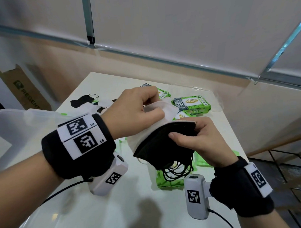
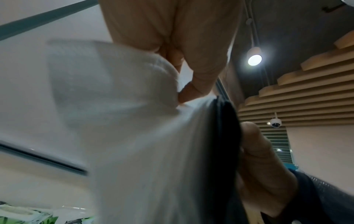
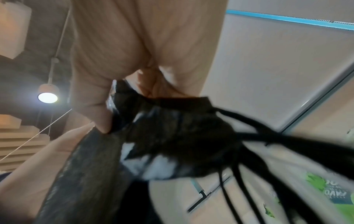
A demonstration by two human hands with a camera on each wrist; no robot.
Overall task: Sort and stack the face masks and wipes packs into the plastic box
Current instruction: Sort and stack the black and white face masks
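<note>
While both hands are working above the white table (image 1: 116, 210), the right hand (image 1: 204, 140) is gripping a stack of black masks (image 1: 165, 144), thumb on top, ear loops (image 1: 178, 169) dangling; exact count in the stack cannot be told; the left hand (image 1: 137, 112) is pinching a white mask (image 1: 163, 109) against the stack's far side; four green wipes packs are showing on the table: two (image 1: 191, 104) beyond the hands, one (image 1: 166, 180) under the loops, one (image 1: 164, 93) partly hidden; at least one loose black mask (image 1: 82, 101) is lying far left; the clear plastic box (image 1: 17, 130) is sitting at left.
</note>
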